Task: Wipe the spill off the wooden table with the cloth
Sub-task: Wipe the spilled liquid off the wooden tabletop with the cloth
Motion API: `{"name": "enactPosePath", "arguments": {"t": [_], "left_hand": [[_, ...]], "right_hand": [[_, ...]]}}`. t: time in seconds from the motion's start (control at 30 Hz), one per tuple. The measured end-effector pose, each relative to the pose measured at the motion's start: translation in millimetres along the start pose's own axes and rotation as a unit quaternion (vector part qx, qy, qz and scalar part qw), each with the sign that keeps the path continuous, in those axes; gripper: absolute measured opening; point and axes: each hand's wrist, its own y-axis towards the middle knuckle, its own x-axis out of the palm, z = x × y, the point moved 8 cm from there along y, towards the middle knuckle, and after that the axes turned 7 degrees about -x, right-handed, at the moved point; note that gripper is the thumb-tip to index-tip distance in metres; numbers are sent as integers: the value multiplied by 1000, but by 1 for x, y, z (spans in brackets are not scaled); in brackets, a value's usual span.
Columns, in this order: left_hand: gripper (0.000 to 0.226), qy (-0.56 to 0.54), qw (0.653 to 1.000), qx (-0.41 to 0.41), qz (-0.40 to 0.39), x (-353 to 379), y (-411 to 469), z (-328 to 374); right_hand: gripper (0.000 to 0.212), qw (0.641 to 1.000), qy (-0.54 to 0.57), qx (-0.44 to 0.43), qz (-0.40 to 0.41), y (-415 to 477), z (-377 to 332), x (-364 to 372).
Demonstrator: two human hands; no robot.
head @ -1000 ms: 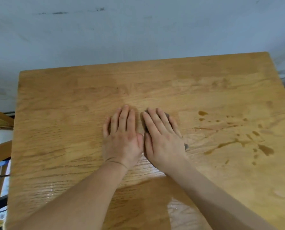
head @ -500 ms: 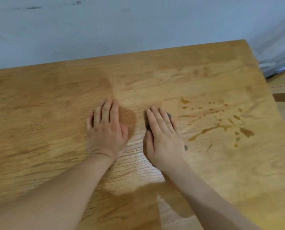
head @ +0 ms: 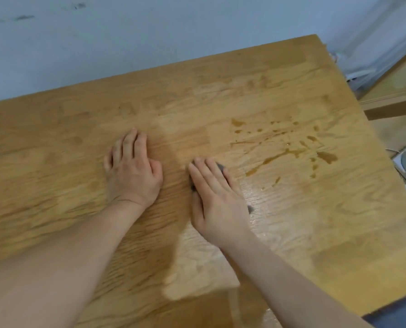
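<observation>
Fingers [head: 204, 172] of your right hand [head: 217, 204] lie straight and close together, pressing flat on the cloth [head: 220, 166]; nothing is pinched or curled round it. Only two dark corners of the cloth show, one by the fingertips and one at the outer edge of the palm. The rest is hidden under the hand.

Your left hand [head: 132, 176] rests flat on bare worktop [head: 315, 233], fingers straight, holding nothing.

The spill [head: 277, 157] lies to the right of the cloth: brown streaks and scattered drops, the nearest streak close to your fingertips, the farthest drops towards the right edge. The cloth does not touch any brown liquid yet. A wet sheen sits just beside the right palm.

Risks noted:
- The cloth is held by downward pressure alone. On a wet surface it may slide out or bunch under the palm, leaving bare skin to drag through the liquid.
- The cloth looks small against the spread of the spill. It is likely to saturate and smear rather than lift.
- A push rightward may carry liquid over the worktop edge.
- Outlying drops are easily missed by one pass.
</observation>
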Motion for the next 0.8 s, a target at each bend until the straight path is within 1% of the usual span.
{"name": "enactPosePath", "arguments": {"t": [0.07,0.13,0.17,0.23,0.33,0.37,0.4,0.47,0.5,0.53,0.57,0.6,0.67,0.7,0.73,0.8], "left_hand": [[56,-3,1000,2,-4,1,-1,0],[54,1,1000,3,-7,1,-3,1],[54,5,1000,4,-8,1,-3,1],[53,11,1000,11,-11,2,-4,2],[51,6,1000,8,-5,4,-10,5],[51,2,1000,0,-5,6,-14,6],[52,1,1000,-7,-6,7,-20,9],[54,4,1000,0,-11,10,-37,21],[55,2,1000,7,-17,13,-50,30],[56,-3,1000,14,-25,16,-63,40],[57,-6,999,30,-34,19,-79,55],[58,-4,997,64,-49,24,-97,73],[58,16,983,164,-79,37,-135,111],[58,21,977,194,-87,42,-144,122],[57,19,975,201,-91,44,-146,127],[56,20,978,190,-81,45,-142,125]], "right_hand": [[51,999,-3,-40,-12,-54,0,-6],[50,998,-4,-57,-10,-69,13,-13],[50,999,-5,-49,-10,-65,21,-14],[51,1000,-18,3,8,-39,38,-17],[56,987,-15,150,58,-4,48,-15],[56,985,-11,160,69,-2,38,-11],[54,988,-7,136,72,-5,22,-5],[50,998,3,37,59,-26,-14,6],[48,998,10,-1,56,-40,-20,6],[46,998,17,-17,56,-50,-12,3],[46,998,14,-8,64,-58,5,-5],[47,997,6,25,68,-64,28,-14],[50,991,-28,115,69,-72,82,-34],[50,983,-41,158,80,-75,105,-45],[51,975,-45,194,95,-75,119,-52],[53,961,-42,246,117,-73,120,-54]]}}
